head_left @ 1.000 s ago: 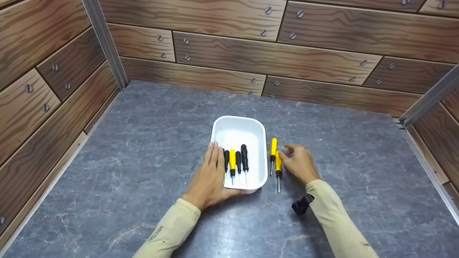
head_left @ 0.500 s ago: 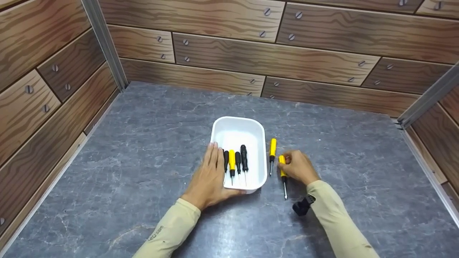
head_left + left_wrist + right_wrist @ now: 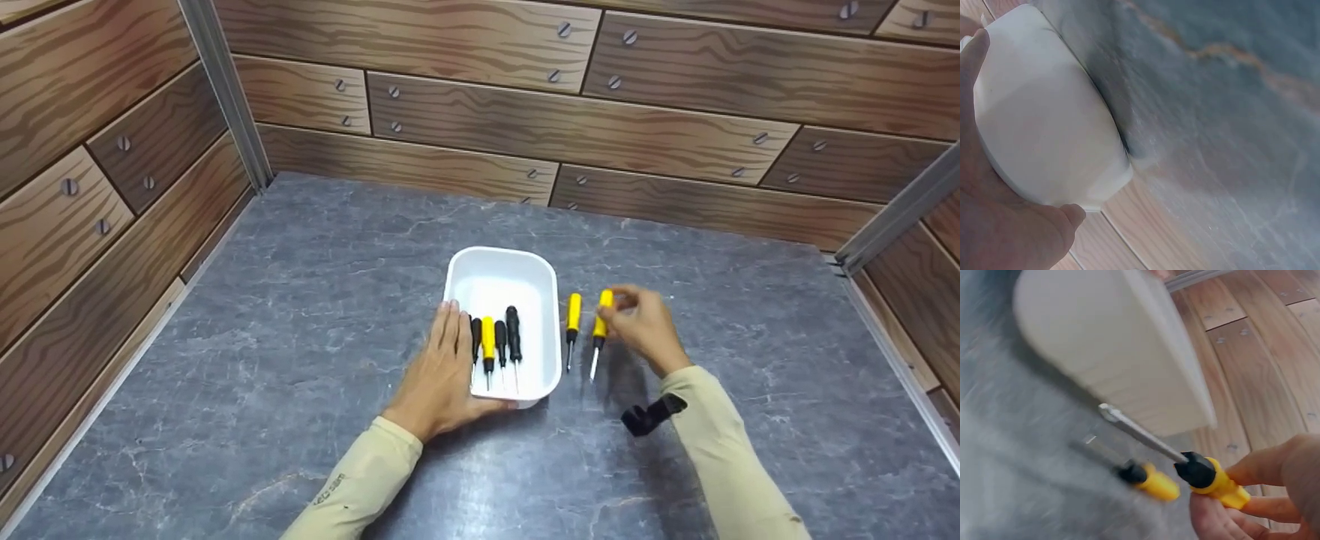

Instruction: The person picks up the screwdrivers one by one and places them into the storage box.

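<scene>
My left hand [image 3: 437, 375] rests against the left side of a white plastic tray [image 3: 556, 330], its fingers straight along the rim and its thumb along the near end. Inside the tray lie a yellow-handled screwdriver [image 3: 488, 337] and several black-handled ones [image 3: 513, 330], side by side; my fingers partly cover the leftmost. To the right of the tray, my right hand [image 3: 641, 326] pinches the yellow handle of a screwdriver [image 3: 1216, 484] between thumb and fingers, its shaft tilted down. A second yellow-handled screwdriver [image 3: 574, 315] lies on the table between the tray and that hand.
A grey marble-patterned tabletop [image 3: 337, 285] lies under everything. Wood-patterned walls [image 3: 465, 105] stand at the back and on both sides, with metal corner posts [image 3: 232, 97]. A black wrist-camera mount [image 3: 651, 414] sticks out from my right wrist.
My right hand has taken hold of the nearer yellow-handled screwdriver, drawn it to the right, away from the other one, and raised it. The left hand and the tray stay in place.
</scene>
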{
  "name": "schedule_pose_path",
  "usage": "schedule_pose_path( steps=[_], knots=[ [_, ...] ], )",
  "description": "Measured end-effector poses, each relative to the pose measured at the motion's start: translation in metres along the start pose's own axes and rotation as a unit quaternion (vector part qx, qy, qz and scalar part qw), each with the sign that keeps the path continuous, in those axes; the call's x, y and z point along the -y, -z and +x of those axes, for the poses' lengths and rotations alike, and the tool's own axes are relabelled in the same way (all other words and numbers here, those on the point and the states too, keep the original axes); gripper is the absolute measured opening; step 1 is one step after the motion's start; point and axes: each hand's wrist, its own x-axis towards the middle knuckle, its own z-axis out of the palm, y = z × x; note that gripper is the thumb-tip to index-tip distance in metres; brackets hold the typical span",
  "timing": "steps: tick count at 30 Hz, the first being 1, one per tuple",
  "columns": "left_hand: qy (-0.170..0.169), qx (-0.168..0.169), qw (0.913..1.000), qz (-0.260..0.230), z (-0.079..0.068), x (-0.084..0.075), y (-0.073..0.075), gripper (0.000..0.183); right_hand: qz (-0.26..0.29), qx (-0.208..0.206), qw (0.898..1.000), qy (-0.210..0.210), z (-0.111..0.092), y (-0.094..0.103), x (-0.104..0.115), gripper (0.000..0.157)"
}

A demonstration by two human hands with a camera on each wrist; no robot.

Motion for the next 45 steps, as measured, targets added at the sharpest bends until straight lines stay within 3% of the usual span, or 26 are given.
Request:
schedule_pose_path(
  steps=[7, 10, 17, 24, 34, 40, 45],
  knots=[
    [-0.004, -0.009, 0.9999, 0.012, -0.001, 0.002, -0.001, 0.13, 0.113, -0.018, 0.992, 0.055, 0.007, -0.017, 0.029, 0.045],
    [-0.007, -0.011, 0.9998, 0.016, -0.001, 0.001, 0.0, 0.13, 0.113, -0.011, 0.991, 0.076, 0.009, -0.03, 0.039, 0.045],
    [-0.015, -0.011, 0.9992, 0.034, 0.001, 0.0, 0.0, 0.13, -0.03, 0.01, 0.993, 0.11, 0.01, -0.057, 0.048, 0.046],
    [-0.005, 0.01, 0.9991, 0.041, 0.002, -0.001, 0.002, 0.131, -0.163, 0.014, 0.974, 0.155, 0.008, -0.077, 0.047, 0.041],
    [-0.004, 0.021, 0.9988, 0.045, 0.001, 0.0, 0.002, 0.131, -0.256, 0.016, 0.945, 0.202, 0.006, -0.096, 0.046, 0.034],
    [-0.006, 0.024, 0.9989, 0.039, 0.001, -0.001, 0.002, 0.13, -0.301, 0.016, 0.931, 0.203, 0.003, -0.105, 0.041, 0.005],
    [-0.009, 0.017, 0.9989, 0.043, 0.001, 0.0, 0.002, 0.128, -0.335, 0.019, 0.919, 0.208, 0.004, -0.111, 0.043, 0.017]
  ],
)
